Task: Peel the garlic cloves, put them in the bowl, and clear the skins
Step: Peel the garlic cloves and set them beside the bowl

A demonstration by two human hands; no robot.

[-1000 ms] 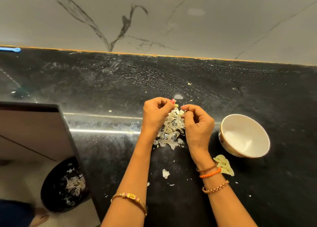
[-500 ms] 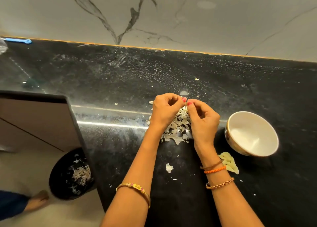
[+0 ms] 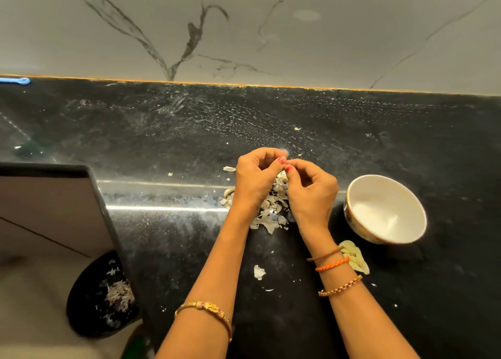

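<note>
My left hand (image 3: 256,181) and my right hand (image 3: 311,190) meet fingertip to fingertip above a pile of papery garlic skins (image 3: 271,209) on the black counter. Both have curled fingers that pinch something small between them; the clove itself is hidden by the fingers. A white bowl (image 3: 385,209) sits to the right of my right hand, and its inside looks bare. Several peeled pale-yellow cloves (image 3: 356,258) lie on the counter just in front of the bowl, partly behind my right wrist.
A loose skin flake (image 3: 259,272) lies nearer me on the black counter (image 3: 162,130). At the left the counter ends; a black bin (image 3: 89,299) holding skins stands on the floor below. A marble wall rises behind. A blue object (image 3: 15,81) lies at far left.
Both hands stay together over the skin pile, with small finger movements. The camera view shifted slightly, so everything sits a little differently in the frame.
</note>
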